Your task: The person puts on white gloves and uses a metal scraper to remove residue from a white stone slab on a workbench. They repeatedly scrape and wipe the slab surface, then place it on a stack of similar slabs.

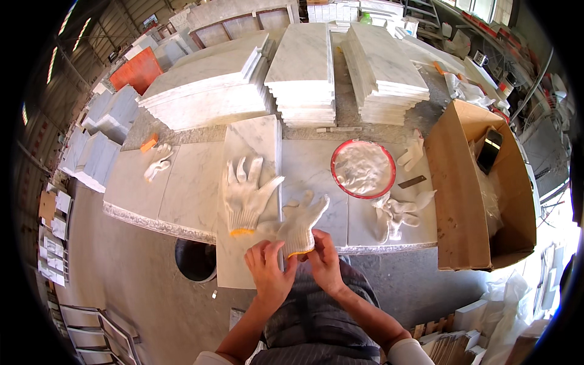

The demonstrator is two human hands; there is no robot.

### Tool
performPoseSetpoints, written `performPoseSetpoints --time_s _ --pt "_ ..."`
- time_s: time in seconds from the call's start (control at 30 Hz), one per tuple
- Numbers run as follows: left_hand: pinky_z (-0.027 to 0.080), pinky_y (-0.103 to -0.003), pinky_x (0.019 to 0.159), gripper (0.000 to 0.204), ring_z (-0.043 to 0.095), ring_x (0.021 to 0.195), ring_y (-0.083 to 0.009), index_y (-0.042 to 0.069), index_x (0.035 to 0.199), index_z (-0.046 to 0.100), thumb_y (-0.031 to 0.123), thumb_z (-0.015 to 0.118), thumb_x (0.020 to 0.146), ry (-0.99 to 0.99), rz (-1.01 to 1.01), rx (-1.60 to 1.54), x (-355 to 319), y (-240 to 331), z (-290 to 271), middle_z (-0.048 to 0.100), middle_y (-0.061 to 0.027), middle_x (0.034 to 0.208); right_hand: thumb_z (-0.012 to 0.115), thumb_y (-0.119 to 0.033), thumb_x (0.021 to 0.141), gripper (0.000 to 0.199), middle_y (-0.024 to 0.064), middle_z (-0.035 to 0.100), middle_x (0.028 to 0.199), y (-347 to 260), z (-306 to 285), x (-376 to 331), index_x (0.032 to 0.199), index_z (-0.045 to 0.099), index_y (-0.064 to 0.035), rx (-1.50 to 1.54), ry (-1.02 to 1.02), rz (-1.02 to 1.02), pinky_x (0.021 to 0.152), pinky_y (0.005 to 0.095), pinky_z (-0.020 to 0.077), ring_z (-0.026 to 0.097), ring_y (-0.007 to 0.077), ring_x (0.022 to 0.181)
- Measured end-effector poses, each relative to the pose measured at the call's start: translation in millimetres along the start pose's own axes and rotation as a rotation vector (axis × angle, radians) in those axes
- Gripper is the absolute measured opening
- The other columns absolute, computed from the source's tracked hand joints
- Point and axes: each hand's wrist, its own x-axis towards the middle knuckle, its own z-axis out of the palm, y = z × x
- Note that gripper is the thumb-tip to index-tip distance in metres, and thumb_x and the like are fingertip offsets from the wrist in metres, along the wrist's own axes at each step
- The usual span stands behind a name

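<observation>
My left hand point(269, 272) and my right hand point(324, 263) both pinch the orange-edged cuff of a white knitted work glove point(301, 220), held over the near edge of a white marble slab point(250, 143). Its fingers point away from me. A second matching glove point(245, 196) lies flat on that slab, just left of the held one.
A red-rimmed round basin point(363, 168) with white paste sits on the stone worktable point(185, 182). More gloves point(396, 213) lie right of it, another pair point(158, 161) to the left. Stacks of marble tiles point(302, 73) stand behind. An open cardboard box point(480, 182) is at the right. A dark bucket point(196, 260) is under the table.
</observation>
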Motion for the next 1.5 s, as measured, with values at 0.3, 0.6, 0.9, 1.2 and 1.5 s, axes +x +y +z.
performPoseSetpoints --time_s 0.3,0.6,0.9,1.2,1.5 --pt "0.053 -0.041 0.076 0.032 0.063 0.09 -0.0336 0.005 0.106 0.065 -0.007 0.07 0.077 -0.022 0.197 -0.19 -7.6 -8.1 1.9 0.061 -0.014 0.101 0.072 0.008 0.078 0.079 0.016 0.049 0.119 -15.7 7.7 -9.5 0.144 0.03 -0.0066 -0.593 0.224 -0.306 0.072 0.032 0.0554 0.064 0.0284 0.092" --pt "0.053 -0.041 0.082 0.033 0.062 0.095 -0.0349 0.002 0.107 0.066 -0.01 0.066 0.076 0.008 0.316 -0.331 3.6 10.8 15.2 0.061 -0.0148 0.104 0.068 -0.013 0.084 0.034 0.0139 0.057 0.1 -23.5 -8.8 -13.9 0.117 0.062 -0.0107 -0.884 -0.076 -0.148 0.058 0.0465 0.051 0.065 0.0377 0.075" --pt "0.052 -0.038 0.076 0.03 0.062 0.09 -0.0342 0.003 0.104 0.063 -0.009 0.064 0.077 -0.145 -0.008 -0.32 -13.5 0.2 17.9 0.062 -0.0168 0.101 0.067 -0.001 0.082 0.028 0.012 0.059 0.088 -46.7 -7.4 -6.0 0.109 0.063 -0.0062 -0.724 0.156 -0.278 0.059 0.0405 0.0516 0.064 0.0318 0.068" --pt "0.053 -0.042 0.082 0.036 0.062 0.095 -0.0352 0.001 0.113 0.064 -0.005 0.067 0.078 -0.053 0.417 -0.343 8.7 27.3 4.8 0.062 -0.0162 0.109 0.071 -0.002 0.088 0.018 0.0115 0.065 0.08 -43.3 -18.1 -6.4 0.102 0.06 -0.0023 -0.555 0.106 -0.234 0.058 0.0317 0.0512 0.066 0.0189 0.067" --pt "0.053 -0.045 0.078 0.032 0.065 0.094 -0.0377 -0.003 0.12 0.051 0.004 0.061 0.09 -0.248 0.244 -0.243 -13.0 18.5 24.1 0.064 -0.0208 0.11 0.061 -0.001 0.094 0.01 -0.0002 0.061 0.081 -49.1 -24.5 4.1 0.103 0.057 -0.0009 -0.392 0.135 0.007 0.059 0.0219 0.0436 0.052 0.0045 0.067"
